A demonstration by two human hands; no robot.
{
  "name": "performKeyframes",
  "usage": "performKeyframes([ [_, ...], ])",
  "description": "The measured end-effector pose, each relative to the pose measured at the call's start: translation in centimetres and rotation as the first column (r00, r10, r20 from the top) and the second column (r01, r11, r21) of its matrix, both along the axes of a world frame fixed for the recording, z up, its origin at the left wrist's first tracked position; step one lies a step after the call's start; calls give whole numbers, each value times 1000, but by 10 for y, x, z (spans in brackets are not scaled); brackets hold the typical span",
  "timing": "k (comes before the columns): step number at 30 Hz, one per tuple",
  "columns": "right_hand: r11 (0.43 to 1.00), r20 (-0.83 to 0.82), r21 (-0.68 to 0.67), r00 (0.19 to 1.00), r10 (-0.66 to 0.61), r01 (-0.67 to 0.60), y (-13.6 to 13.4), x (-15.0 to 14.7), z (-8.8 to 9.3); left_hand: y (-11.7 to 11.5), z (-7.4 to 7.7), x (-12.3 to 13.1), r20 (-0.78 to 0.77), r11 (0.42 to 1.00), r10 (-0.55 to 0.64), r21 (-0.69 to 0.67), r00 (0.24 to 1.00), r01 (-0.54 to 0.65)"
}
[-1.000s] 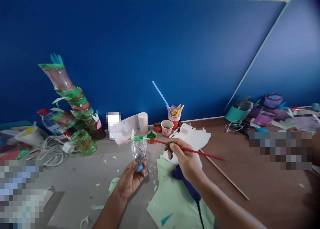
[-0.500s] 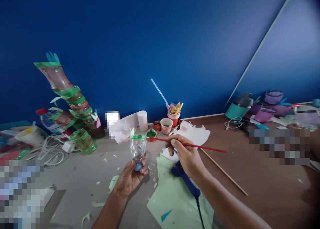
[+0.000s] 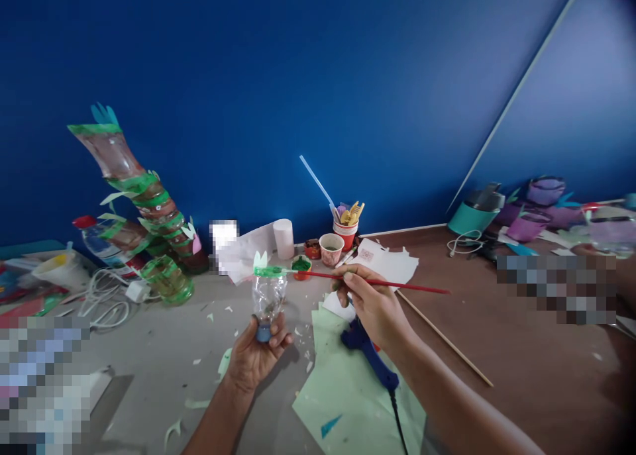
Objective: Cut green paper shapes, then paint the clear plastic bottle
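Left hand point(image 3: 256, 359): clenched on the blue-capped neck of a clear bottle top point(image 3: 268, 295), which it held upside down, cut rim up, above the table point(image 3: 521, 375).
Bottle top: near centre, left of the right hand; the rim carried a green painted band and a pale paper leaf.
Right hand point(image 3: 372, 306): fingers pinched round a red paintbrush point(image 3: 397, 285), gripped well forward of the handle end.
Paintbrush: lay almost level, with the tip at the bottle's green rim and the handle pointing right.
Under right hand: blue glue gun point(image 3: 370, 357) lay on a light green paper sheet point(image 3: 348, 402), cord running to the near edge.
Beyond the brush: green paint pot point(image 3: 301, 267), paper cup point(image 3: 331, 250), red cup point(image 3: 346, 231) holding tools.
Right: thin wooden stick point(image 3: 447, 340) lay on the brown surface.
Far left: leaning tower of painted bottles point(image 3: 144, 203), beside white cables.
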State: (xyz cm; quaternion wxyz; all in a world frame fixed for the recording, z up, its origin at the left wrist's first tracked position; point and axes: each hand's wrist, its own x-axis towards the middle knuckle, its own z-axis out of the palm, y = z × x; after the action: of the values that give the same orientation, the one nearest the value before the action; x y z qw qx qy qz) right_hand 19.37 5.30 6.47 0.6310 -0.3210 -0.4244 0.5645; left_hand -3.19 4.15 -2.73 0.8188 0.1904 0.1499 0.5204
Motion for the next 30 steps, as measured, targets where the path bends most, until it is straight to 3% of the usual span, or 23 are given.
performKeyframes([
  [7,999,2,-32,999,-41,41,9,1,-5,-1,3,1,-8,998,54,10,998,-54],
  [12,997,7,-30,997,-73,73,7,3,2,1,5,2,-8,996,86,8,996,-86],
  [19,1000,-42,-20,999,10,-11,0,-4,3,2,0,1,-34,999,39,-3,999,-39],
  [30,998,-35,-39,998,-51,50,5,1,6,2,3,2,-30,1000,31,0,999,-31],
])
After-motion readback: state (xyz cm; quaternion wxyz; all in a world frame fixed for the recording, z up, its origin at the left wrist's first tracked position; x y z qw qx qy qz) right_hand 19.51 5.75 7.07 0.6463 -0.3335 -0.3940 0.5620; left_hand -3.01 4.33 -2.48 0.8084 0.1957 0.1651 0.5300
